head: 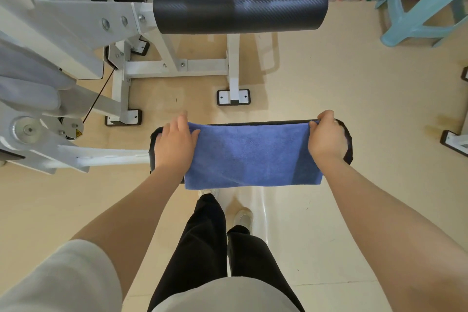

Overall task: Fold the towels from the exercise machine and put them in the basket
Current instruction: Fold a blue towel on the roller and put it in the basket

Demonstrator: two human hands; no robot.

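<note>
A blue towel (249,154) lies draped over a black padded roller (346,142) that sticks out on a white arm (111,157) of the exercise machine (63,40), its near edge hanging free just below the pad. The person stands facing it, with the machine's black seat (238,5) farther ahead. The left hand (174,140) rests on the towel's left end with the fingers spread and fairly straight over the far corner, pressing the cloth to the pad more than clasping it; whether the fingertips hook the far hem cannot be told. The right hand (328,138) pinches the far right corner, thumb and fingers curled over the hem where it meets the top of the roller. The towel looks like soft, light terry cloth: it follows the curve of the pad, shows no stiffness, and will likely sag in the middle once lifted, so holding it by both far corners keeps it spread and the edges even. It is not slippery or fragile, though the nap may cling a little to the pad cover. A darker band near the right edge is probably shadow or a doubled layer; it is hard to tell which. Judging by this, the towel is about to be folded or lifted, and no basket is in view. A pale green plastic stool (420,7) stands at the upper right.
</note>
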